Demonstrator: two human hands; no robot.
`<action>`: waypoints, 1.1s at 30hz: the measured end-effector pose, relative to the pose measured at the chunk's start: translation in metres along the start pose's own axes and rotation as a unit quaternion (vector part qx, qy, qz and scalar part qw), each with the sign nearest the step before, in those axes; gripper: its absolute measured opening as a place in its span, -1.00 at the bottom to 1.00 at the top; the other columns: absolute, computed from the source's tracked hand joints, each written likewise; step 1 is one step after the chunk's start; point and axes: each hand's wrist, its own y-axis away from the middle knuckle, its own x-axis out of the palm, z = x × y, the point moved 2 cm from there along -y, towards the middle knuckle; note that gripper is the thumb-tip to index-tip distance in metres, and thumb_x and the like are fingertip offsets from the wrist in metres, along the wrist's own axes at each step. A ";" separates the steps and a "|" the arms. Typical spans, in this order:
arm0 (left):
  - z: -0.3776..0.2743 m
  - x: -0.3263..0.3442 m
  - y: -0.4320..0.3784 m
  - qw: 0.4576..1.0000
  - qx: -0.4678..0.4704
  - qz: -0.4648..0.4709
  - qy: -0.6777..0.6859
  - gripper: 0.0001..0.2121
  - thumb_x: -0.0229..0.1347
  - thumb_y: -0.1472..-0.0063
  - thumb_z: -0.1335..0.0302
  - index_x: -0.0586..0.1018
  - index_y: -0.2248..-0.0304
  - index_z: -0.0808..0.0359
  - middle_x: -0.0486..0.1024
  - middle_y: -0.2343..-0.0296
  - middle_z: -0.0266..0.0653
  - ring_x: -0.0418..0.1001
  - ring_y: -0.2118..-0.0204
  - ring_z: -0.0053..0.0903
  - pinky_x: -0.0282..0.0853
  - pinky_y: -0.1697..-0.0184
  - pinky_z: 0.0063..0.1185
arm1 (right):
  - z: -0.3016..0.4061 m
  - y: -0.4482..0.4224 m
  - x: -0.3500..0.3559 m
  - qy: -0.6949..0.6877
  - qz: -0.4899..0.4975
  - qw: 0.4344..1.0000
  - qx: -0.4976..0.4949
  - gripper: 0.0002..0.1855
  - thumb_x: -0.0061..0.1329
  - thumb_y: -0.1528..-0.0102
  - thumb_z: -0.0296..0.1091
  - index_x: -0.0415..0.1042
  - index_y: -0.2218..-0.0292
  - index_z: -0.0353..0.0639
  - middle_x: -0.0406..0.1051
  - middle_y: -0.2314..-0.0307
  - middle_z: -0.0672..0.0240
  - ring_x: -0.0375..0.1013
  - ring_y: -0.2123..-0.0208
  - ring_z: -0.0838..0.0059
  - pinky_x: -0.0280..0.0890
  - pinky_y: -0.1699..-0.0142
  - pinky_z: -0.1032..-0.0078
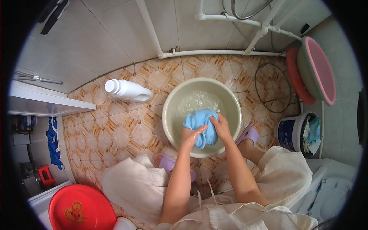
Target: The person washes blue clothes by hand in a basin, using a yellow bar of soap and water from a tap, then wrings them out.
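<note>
A light blue cloth, bunched up and wet-looking, is held between both hands over a cream plastic basin. My left hand grips its left side, the thumb lying across the fabric. On the right side, my right hand clasps it with the thumb toward the middle. Part of the cloth hangs down between the wrists. Rippling, clear water with some bubbles covers the basin's bottom beyond the cloth. The undersides of the hands and cloth are hidden.
A white detergent bottle is on the tiled floor left of the basin. A red basin sits at lower left. To the right are a bucket with waste, stacked basins and a toilet. White pipes run along the wall.
</note>
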 end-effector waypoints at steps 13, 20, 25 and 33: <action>-0.067 -0.012 0.058 0.915 0.045 0.048 0.398 -0.36 0.01 0.12 0.23 0.19 0.04 0.39 0.26 0.12 -0.03 0.27 0.12 -0.23 0.25 0.07 -0.35 | -0.087 0.055 -0.037 -0.329 -0.196 0.887 0.256 -0.54 -0.10 0.23 -0.59 0.25 0.20 -0.43 0.31 0.31 0.14 0.33 0.28 0.32 0.24 0.24 0.43; -0.098 -0.015 0.075 0.891 0.137 0.022 0.432 -0.45 -0.08 0.02 0.25 0.22 0.05 0.40 0.28 0.13 -0.06 0.28 0.11 -0.28 0.24 0.06 -0.39 | -0.070 0.057 -0.024 -0.246 -0.251 0.918 0.181 -0.69 -0.16 0.25 -0.61 0.33 0.35 -0.48 0.34 0.46 0.19 0.34 0.45 0.45 0.22 0.40 0.49; -0.078 -0.024 0.056 0.896 0.145 0.004 0.421 -0.54 -0.15 -0.04 0.27 0.28 0.10 0.40 0.33 0.17 -0.08 0.32 0.14 -0.33 0.26 0.08 -0.44 | 0.011 0.062 -0.053 -0.089 -0.276 0.955 0.067 -0.55 -0.25 0.22 -0.68 0.30 0.19 -0.42 0.34 0.27 0.10 0.34 0.25 0.44 0.22 0.22 0.56; -0.064 -0.020 0.045 0.872 0.107 0.059 0.474 -0.53 -0.16 -0.04 0.27 0.28 0.11 0.45 0.34 0.18 -0.05 0.34 0.15 -0.32 0.26 0.07 -0.43 | 0.078 0.081 -0.040 0.147 -0.316 0.916 -0.198 -0.28 -0.21 0.25 -0.83 0.23 0.02 -0.05 0.10 0.03 -0.05 0.06 -0.05 0.14 0.09 -0.05 0.48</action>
